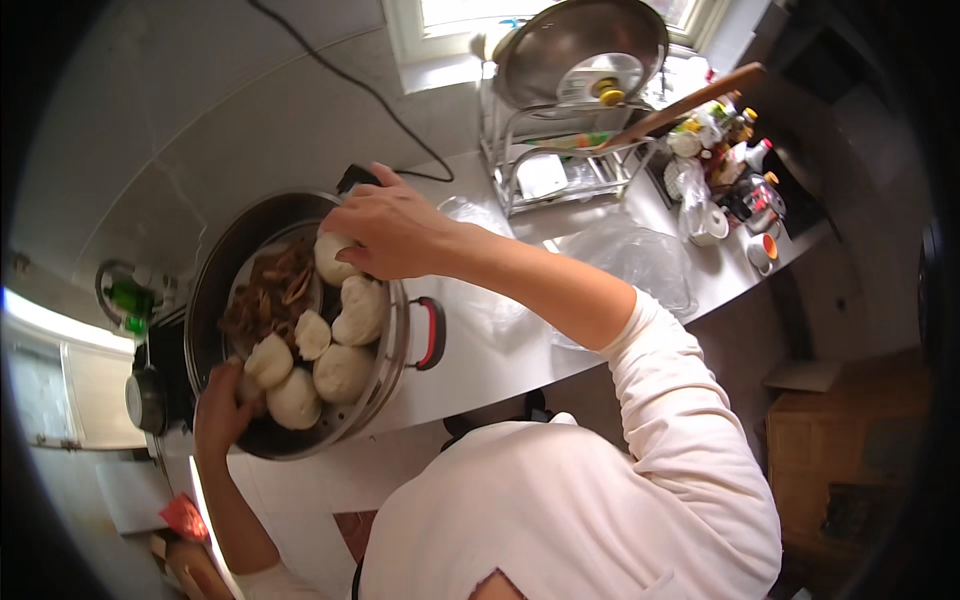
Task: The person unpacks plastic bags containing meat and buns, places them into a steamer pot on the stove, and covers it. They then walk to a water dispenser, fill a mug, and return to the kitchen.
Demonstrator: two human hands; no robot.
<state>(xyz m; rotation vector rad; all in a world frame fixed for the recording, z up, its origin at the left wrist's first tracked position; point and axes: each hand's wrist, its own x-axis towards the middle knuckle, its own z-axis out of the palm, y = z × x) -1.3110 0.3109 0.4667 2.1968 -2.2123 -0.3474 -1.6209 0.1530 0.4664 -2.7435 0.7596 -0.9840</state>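
A round metal steamer pot with red-and-black handles stands on the counter before me. Several white steamed buns lie in it around a dish of brown, sliced food. Some buns look torn or uneven. My right hand reaches over the far rim, its fingers and thumb around a bun. At the near left side of the pot, my left hand has its fingers on another bun, which is partly hidden by them.
A metal rack holds a large metal lid near the window. Behind the pot runs a black cord. Clear plastic bags lie on the counter. Bottles and jars crowd the right end. To the left sits a small pan.
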